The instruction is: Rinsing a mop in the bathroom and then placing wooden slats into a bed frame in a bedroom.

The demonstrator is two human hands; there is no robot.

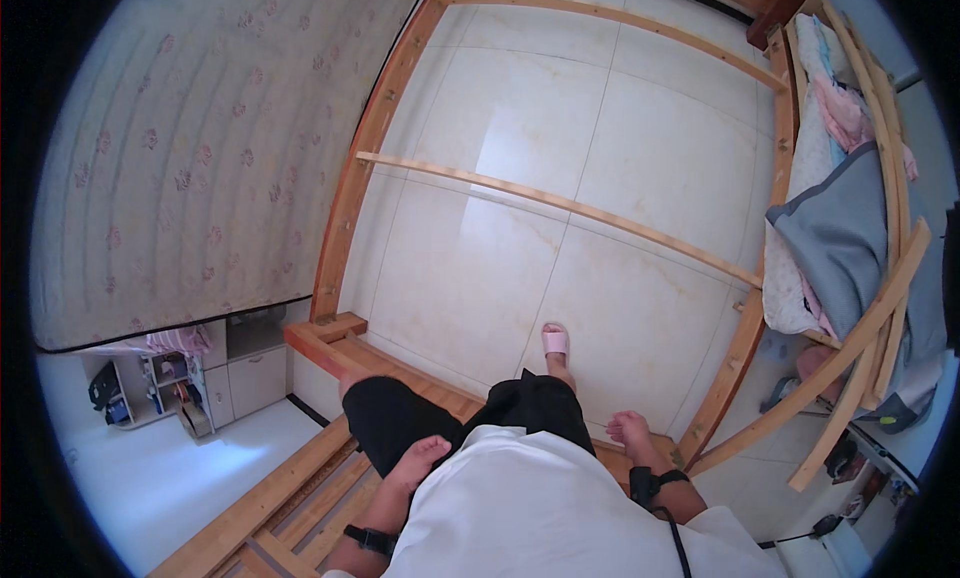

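My left hand (pixel 421 459) hangs loose against my black shorts (pixel 400 418), holding nothing. My right hand (pixel 630 430) is lowered beside my right thigh, fingers slightly curled and empty, just above the near rail of a wooden bed frame (pixel 340 228). Whether it touches the rail I cannot tell. Each wrist carries a black band. The frame is bare, with two thin slats (pixel 560 206) across it and pale floor tiles (pixel 520 108) showing through. My foot in a pink slipper (pixel 555 344) stands inside the frame.
A floral mattress (pixel 190 148) leans upright along the left side. Loose wooden slats (pixel 850 348) and piled bedding (pixel 850 238) lie on the right. A small white cabinet (pixel 245 378) and shelves stand at lower left. More wooden slats lie under my left side.
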